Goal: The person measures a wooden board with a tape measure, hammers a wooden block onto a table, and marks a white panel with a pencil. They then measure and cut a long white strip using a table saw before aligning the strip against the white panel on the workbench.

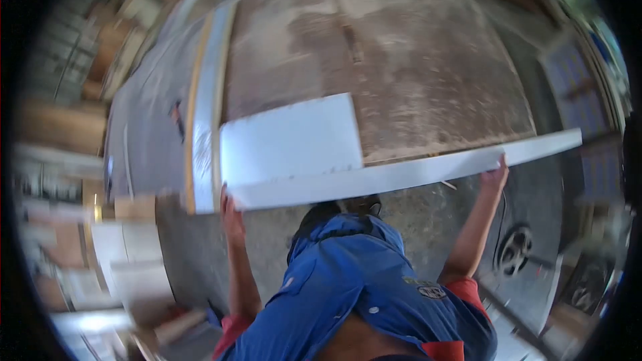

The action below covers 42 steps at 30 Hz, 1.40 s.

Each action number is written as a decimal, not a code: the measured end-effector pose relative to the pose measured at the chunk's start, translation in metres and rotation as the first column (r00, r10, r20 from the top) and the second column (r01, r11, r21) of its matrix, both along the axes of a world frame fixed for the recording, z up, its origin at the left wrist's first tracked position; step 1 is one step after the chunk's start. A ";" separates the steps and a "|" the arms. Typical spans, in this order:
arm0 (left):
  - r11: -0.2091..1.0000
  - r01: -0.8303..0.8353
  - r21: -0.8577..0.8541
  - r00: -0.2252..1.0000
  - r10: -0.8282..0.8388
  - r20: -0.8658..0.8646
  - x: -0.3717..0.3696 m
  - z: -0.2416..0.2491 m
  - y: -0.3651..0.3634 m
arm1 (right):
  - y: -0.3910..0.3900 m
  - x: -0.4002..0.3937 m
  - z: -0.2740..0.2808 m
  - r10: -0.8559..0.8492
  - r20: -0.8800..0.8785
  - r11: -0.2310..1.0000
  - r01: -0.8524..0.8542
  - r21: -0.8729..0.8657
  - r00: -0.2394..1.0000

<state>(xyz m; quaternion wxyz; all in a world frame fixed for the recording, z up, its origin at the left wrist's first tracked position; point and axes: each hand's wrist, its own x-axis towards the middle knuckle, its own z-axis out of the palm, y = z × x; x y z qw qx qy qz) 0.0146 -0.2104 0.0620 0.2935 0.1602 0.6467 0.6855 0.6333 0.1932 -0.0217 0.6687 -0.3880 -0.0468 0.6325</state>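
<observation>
One long white board [401, 174], flat, smooth-faced, straight-edged, held out in front of me over the floor. My left hand [231, 210] grips its near end; right hand [495, 175] clasps its far stretch, fingers curled on the edge. One smaller white rectangular panel [291, 139] lies on one dusty brown worktable [401, 60].

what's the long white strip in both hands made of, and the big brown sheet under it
The long white strip looks like laminated or painted board: smooth, uniformly white faces and straight edges, held by the left hand and right hand. The blur leaves the core open. The big brown sheet looks like raw particleboard or plywood: matte, mottled brown, dusted with pale patches like sawdust.
</observation>
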 end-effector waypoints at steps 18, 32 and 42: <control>0.882 -0.296 0.367 0.949 0.228 0.218 -0.105 0.009 0.144 | 0.006 -0.254 0.052 -0.167 0.960 0.747 -0.665 -0.025 -0.224; 0.781 -0.570 0.257 0.789 0.432 0.436 -0.156 -0.055 0.120 | 0.024 -0.340 0.059 -0.339 0.771 0.397 -0.825 -0.403 -0.540; 0.418 -0.877 0.235 0.478 0.806 0.348 -0.147 -0.067 0.052 | -0.013 -0.366 0.068 -0.522 0.774 0.059 -0.921 -0.385 -0.357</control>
